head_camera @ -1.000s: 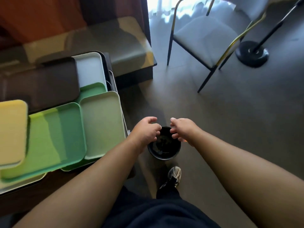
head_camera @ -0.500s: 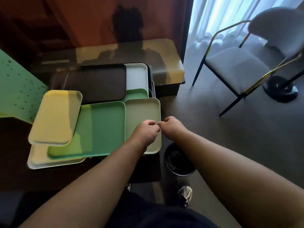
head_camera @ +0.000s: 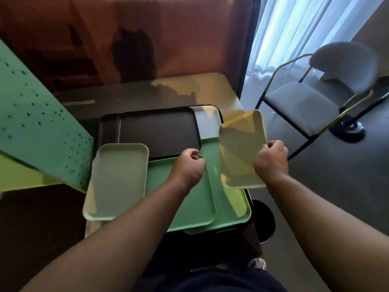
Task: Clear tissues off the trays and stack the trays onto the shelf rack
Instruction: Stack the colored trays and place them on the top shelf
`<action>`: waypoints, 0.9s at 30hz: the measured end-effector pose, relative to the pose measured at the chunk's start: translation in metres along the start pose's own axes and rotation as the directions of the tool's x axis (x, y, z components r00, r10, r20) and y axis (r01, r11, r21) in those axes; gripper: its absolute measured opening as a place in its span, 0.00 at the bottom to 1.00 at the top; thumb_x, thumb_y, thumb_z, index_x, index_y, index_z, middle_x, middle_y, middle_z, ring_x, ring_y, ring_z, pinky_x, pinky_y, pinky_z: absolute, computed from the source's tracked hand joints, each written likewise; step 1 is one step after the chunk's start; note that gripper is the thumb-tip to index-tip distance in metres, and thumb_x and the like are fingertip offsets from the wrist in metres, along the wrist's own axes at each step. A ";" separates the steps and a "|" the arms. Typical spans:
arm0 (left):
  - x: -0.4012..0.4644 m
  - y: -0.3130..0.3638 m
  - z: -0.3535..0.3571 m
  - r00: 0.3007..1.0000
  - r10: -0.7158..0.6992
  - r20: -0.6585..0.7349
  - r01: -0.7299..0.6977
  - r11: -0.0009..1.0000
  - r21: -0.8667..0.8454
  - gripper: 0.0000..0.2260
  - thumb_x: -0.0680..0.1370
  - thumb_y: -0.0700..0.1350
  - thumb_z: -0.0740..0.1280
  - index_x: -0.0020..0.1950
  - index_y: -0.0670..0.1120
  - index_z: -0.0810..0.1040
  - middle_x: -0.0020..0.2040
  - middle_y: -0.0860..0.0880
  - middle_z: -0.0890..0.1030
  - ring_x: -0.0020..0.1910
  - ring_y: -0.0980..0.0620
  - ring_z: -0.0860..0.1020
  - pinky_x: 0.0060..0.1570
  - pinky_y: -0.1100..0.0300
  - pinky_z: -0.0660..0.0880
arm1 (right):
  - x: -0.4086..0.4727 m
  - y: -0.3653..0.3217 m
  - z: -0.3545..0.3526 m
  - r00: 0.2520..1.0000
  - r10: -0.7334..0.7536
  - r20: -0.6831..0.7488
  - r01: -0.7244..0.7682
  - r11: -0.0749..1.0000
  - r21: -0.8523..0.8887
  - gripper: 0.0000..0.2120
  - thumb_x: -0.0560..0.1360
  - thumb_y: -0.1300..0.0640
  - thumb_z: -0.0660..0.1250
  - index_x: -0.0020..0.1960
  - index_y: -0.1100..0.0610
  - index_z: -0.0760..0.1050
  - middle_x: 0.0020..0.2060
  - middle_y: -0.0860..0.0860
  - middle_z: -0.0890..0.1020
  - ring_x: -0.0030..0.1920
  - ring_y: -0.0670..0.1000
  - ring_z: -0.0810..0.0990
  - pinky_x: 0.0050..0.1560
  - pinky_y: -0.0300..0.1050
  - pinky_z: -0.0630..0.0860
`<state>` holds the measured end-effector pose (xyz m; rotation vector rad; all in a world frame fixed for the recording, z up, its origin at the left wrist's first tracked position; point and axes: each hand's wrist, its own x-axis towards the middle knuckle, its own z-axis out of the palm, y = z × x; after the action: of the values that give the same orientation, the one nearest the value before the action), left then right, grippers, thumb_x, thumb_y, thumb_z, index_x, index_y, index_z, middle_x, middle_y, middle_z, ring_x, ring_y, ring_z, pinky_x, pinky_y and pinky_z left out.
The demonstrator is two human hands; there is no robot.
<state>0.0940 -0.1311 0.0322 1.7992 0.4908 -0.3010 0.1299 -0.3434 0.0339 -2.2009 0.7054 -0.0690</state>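
Left hand (head_camera: 188, 168) curled, fingers hooked on the far corner of a green tray (head_camera: 189, 205) lying on the pile. Right hand (head_camera: 270, 160) gripping the right edge of a yellow tray (head_camera: 240, 148), lifted and tilted above the pile, just right of the left fingers. Under both, a larger green tray (head_camera: 233, 209), flat. Left of the left fingers, a pale tray (head_camera: 117, 180) resting atop the pile, overhanging its left side. Beyond the left fingers, a black tray (head_camera: 160, 131); past it, a white tray (head_camera: 207, 121) partly covered. Far left, a green perforated panel (head_camera: 35, 123). Right of the right fingers, well apart, a grey chair (head_camera: 303, 106). Below the right wrist, a dark bin (head_camera: 264, 220) on the floor.
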 end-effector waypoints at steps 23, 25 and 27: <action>-0.019 -0.113 -0.221 0.871 -0.187 -0.454 0.247 0.966 0.076 0.16 0.74 0.47 0.66 0.61 0.46 0.77 0.59 0.44 0.77 0.53 0.44 0.78 0.55 0.51 0.79 | -0.173 -0.089 0.190 0.743 -0.040 0.668 0.259 0.938 -0.232 0.18 0.76 0.61 0.58 0.64 0.60 0.74 0.62 0.59 0.76 0.55 0.60 0.79 0.63 0.58 0.79; -0.022 -0.121 -0.226 0.869 -0.170 -0.465 0.239 0.967 0.092 0.15 0.74 0.47 0.67 0.60 0.47 0.77 0.58 0.44 0.77 0.51 0.45 0.78 0.53 0.52 0.78 | -0.180 -0.089 0.192 0.707 -0.039 0.706 0.354 0.884 -0.305 0.20 0.78 0.63 0.58 0.70 0.62 0.70 0.66 0.60 0.72 0.58 0.60 0.75 0.66 0.53 0.74; -0.024 -0.128 -0.230 0.862 -0.154 -0.482 0.226 0.970 0.094 0.14 0.74 0.47 0.66 0.59 0.47 0.77 0.57 0.44 0.78 0.50 0.45 0.79 0.53 0.51 0.79 | -0.186 -0.089 0.192 0.650 -0.044 0.759 0.464 0.814 -0.349 0.21 0.79 0.65 0.56 0.72 0.63 0.70 0.67 0.62 0.73 0.64 0.62 0.72 0.68 0.52 0.71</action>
<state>0.0011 0.1143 -0.0016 1.9752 1.0211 -0.0252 0.0667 -0.0700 0.0015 -2.5287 -0.0990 0.9217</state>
